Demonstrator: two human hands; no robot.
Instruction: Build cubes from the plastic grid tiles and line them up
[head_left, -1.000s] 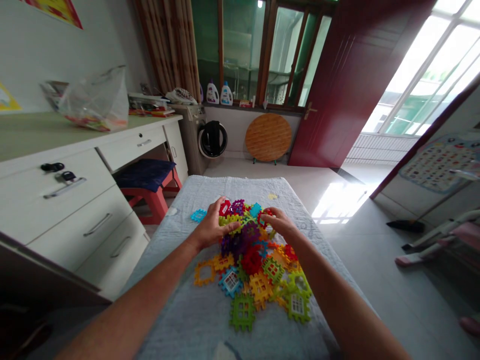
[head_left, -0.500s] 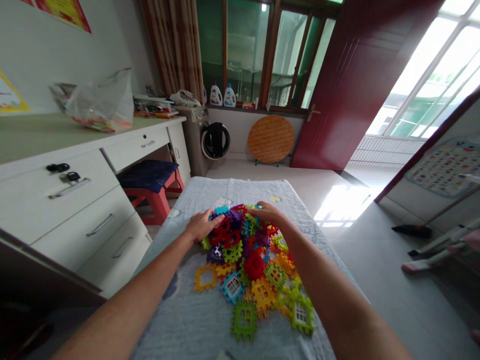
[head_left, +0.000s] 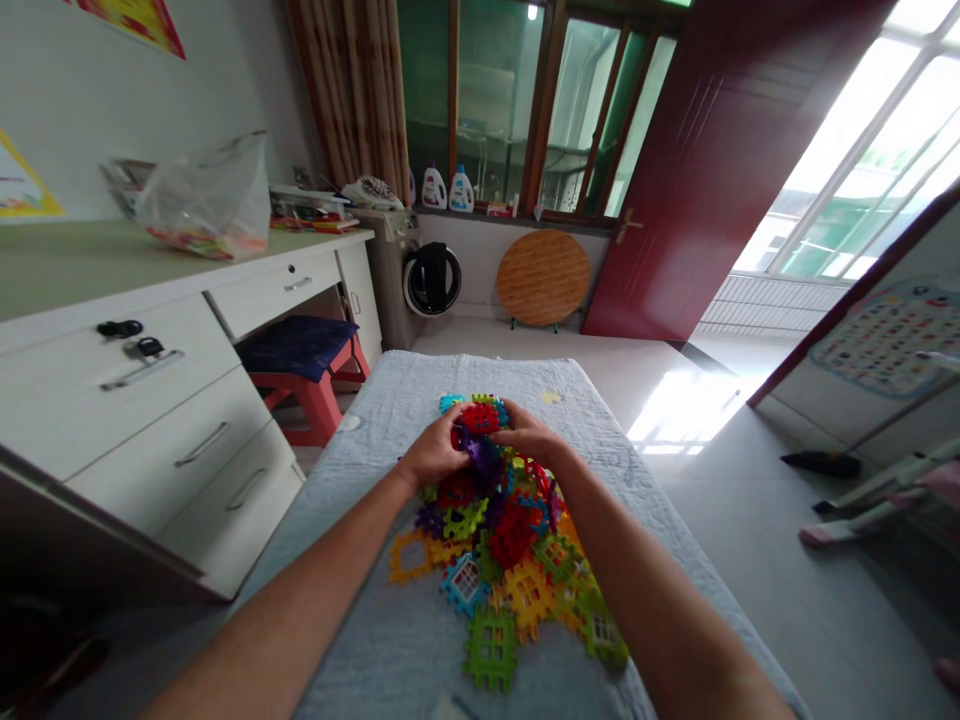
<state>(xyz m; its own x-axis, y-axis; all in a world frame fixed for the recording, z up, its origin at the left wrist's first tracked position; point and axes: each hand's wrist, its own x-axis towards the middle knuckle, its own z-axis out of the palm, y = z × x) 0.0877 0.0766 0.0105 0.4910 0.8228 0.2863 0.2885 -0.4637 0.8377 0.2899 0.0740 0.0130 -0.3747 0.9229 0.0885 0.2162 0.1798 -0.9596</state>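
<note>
A heap of colourful plastic interlocking building blocks [head_left: 514, 535] lies on the cloth-covered table [head_left: 360, 600]. At the heap's far end my left hand [head_left: 436, 450] curls around the left side of a cluster of red and purple blocks [head_left: 481, 440]. Opposite it, my right hand [head_left: 531, 437] presses on the cluster's right side, fingers bent inward. Between the hands the pieces are squeezed together. A green window-shaped block [head_left: 490, 647] rests nearest me, beside a blue block [head_left: 465, 582] and a yellow frame block [head_left: 409, 556]. My fingertips are partly hidden among the pieces.
To the left is a white desk [head_left: 187, 290] holding a plastic bag [head_left: 214, 205], with a red stool [head_left: 304, 375] under it. A washing machine [head_left: 397, 270] and a round wooden tabletop [head_left: 544, 278] stand at the back. A dark red door [head_left: 697, 180] is behind on the right.
Both hands have moved inward toward each other and closed on the far blocks, bunching them into a taller cluster. The nearer blocks lie almost where they were.
</note>
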